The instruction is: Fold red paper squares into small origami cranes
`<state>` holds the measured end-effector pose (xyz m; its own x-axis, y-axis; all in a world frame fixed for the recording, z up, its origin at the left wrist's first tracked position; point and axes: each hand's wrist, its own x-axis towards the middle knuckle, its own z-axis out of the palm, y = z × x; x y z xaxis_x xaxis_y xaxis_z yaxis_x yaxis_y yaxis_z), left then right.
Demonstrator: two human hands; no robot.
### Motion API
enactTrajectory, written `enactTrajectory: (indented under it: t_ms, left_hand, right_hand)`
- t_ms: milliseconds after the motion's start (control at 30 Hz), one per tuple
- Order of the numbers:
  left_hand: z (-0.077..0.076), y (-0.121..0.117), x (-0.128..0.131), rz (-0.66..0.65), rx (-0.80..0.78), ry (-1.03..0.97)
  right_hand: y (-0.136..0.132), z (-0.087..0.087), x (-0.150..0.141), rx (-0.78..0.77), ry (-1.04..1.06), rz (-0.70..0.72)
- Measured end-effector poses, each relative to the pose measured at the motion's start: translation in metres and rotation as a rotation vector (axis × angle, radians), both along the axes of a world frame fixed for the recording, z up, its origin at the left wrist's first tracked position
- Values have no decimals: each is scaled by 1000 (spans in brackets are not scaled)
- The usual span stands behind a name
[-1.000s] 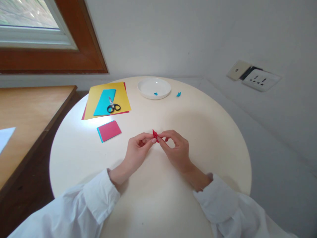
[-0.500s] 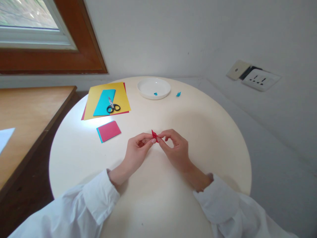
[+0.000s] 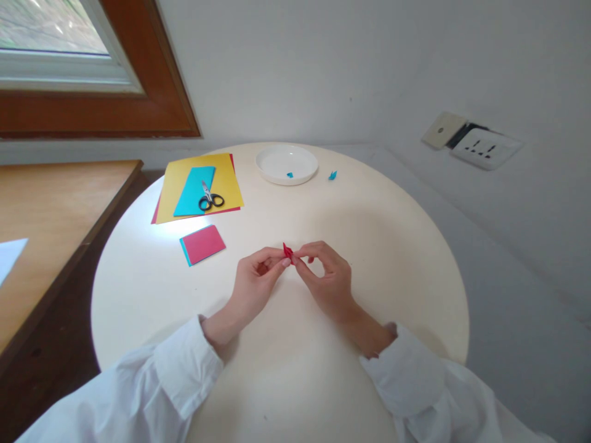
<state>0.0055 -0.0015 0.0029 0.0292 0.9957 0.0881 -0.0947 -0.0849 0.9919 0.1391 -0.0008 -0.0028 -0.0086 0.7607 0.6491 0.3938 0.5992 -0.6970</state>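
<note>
Between my two hands is a small folded red paper (image 3: 287,251), with a pointed tip sticking up toward the far side. My left hand (image 3: 257,277) pinches its left side between thumb and fingers. On the other side, my right hand (image 3: 329,275) pinches it with thumb and index finger, the other fingers curled. The fingertips cover much of the paper, so its full shape is hidden. A small folded blue paper figure (image 3: 332,176) rests on the table beyond my hands, to the right of a white plate (image 3: 277,161).
A blue paper scrap (image 3: 290,175) lies in the plate. Scissors (image 3: 211,200) with black handles rest on a blue paper strip (image 3: 189,191) over yellow (image 3: 231,184) and red sheets. Nearer is a stack of red and blue paper pieces (image 3: 204,245). All are on a round white table (image 3: 397,258).
Both hands stay almost in place, still pinching the red paper. Its upper tip has shifted very slightly. Nothing else on the table has moved.
</note>
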Motion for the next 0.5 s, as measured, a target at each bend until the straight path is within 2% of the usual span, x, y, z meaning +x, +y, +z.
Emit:
enactTrajectory:
  t_ms: [500]
  left_hand:
    - [-2, 1, -1, -14, 2, 0]
  right_hand:
    - [0, 3, 1, -31, -57, -8]
